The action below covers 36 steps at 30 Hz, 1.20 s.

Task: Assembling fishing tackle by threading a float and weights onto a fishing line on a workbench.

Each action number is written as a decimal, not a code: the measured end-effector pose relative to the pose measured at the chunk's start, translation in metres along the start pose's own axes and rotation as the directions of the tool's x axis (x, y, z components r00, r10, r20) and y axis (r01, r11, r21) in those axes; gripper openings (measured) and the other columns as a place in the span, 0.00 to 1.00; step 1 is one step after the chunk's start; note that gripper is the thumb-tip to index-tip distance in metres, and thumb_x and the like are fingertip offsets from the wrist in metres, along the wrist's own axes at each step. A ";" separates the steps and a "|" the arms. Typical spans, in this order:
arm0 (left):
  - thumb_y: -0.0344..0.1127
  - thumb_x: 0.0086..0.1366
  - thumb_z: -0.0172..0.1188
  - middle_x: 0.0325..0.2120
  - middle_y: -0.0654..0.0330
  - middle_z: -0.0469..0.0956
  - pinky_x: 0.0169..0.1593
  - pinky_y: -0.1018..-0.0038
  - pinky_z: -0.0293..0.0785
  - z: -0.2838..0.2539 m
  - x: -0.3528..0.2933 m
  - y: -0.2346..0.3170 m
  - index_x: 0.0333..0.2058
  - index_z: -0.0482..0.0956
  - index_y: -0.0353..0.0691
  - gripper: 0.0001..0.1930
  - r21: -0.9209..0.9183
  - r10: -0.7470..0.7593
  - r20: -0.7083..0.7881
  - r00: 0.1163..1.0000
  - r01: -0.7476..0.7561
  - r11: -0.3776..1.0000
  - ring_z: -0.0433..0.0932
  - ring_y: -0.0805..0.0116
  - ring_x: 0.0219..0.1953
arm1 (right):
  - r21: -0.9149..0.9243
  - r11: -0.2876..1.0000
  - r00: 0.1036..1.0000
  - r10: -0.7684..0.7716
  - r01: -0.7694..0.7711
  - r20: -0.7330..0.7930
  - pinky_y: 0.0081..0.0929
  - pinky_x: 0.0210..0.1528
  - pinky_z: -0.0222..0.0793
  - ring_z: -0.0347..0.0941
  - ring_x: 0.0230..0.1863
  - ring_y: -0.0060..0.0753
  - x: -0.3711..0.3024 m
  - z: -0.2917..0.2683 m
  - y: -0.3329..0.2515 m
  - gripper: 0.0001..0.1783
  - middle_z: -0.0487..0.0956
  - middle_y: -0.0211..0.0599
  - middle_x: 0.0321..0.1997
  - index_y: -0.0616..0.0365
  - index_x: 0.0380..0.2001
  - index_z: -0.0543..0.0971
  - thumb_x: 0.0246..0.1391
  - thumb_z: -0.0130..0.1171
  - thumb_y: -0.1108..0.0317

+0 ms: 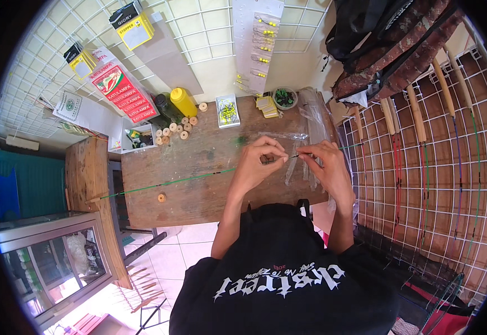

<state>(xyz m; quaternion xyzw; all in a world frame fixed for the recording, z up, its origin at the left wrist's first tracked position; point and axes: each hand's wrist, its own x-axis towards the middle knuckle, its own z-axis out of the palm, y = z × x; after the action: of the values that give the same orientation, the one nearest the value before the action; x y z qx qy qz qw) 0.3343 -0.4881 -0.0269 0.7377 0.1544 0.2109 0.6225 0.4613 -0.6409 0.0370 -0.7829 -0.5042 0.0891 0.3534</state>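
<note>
A thin green fishing rod [182, 180] lies slantwise over the wooden table [198, 206], its wooden butt at the far left and its other end beyond my right hand. My left hand [259, 163] is closed in a pinch on the rod, thumb against fingers. Close beside it, my right hand [328, 168] pinches the rod too, thumb and forefinger together. A short dark piece shows on the rod between the two sets of fingertips, too small to make out. A wooden ring [162, 197] lies near the table's front edge.
Wooden rings [173, 129] cluster beside a yellow bottle [183, 103]. A white box [228, 110] holds small yellow-green pieces; a round tub [285, 98] stands farther right. Clear plastic sleeves [313, 120] lie at the table's right. Rods with wooden handles [416, 114] hang on the right grid.
</note>
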 end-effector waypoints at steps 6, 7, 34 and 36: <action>0.28 0.54 0.66 0.32 0.63 0.77 0.31 0.81 0.68 0.003 0.002 0.004 0.32 0.84 0.37 0.06 -0.042 -0.011 0.003 1.000 0.011 0.999 0.72 0.79 0.27 | -0.011 1.000 1.000 0.005 -0.005 0.003 0.32 0.42 0.63 0.72 0.35 0.40 0.001 0.000 0.002 0.10 0.81 0.41 0.32 0.59 0.36 0.82 0.48 0.62 0.74; 0.28 0.54 0.66 0.32 0.63 0.77 0.31 0.80 0.69 0.003 0.003 0.005 0.32 0.84 0.37 0.06 -0.038 -0.013 0.004 1.000 0.013 0.999 0.73 0.78 0.28 | -0.006 1.000 1.000 -0.011 0.011 -0.007 0.32 0.42 0.63 0.72 0.35 0.40 0.002 0.000 0.001 0.10 0.81 0.41 0.32 0.59 0.36 0.82 0.48 0.63 0.74; 0.35 0.57 0.65 0.34 0.61 0.79 0.30 0.76 0.70 0.016 0.022 0.038 0.38 0.83 0.40 0.10 0.226 0.094 -0.001 0.996 -0.092 0.970 0.76 0.71 0.28 | -0.320 0.947 0.975 -0.105 0.038 -0.195 0.35 0.41 0.62 0.70 0.34 0.42 -0.008 -0.052 0.008 0.03 0.77 0.39 0.30 0.59 0.30 0.77 0.51 0.58 0.73; 0.35 0.57 0.66 0.35 0.61 0.80 0.30 0.78 0.70 0.029 0.028 0.050 0.39 0.83 0.41 0.11 0.277 0.233 -0.006 0.973 -0.222 0.935 0.77 0.72 0.29 | -0.325 0.944 0.971 -0.125 0.053 -0.203 0.35 0.40 0.62 0.69 0.34 0.42 -0.009 -0.052 0.004 0.03 0.77 0.39 0.30 0.60 0.30 0.77 0.51 0.58 0.73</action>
<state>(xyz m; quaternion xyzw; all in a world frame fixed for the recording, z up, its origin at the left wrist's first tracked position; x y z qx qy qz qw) 0.3715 -0.5076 0.0219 0.8254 0.1078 0.2723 0.4827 0.4857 -0.6734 0.0710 -0.8107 -0.5047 -0.0966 0.2806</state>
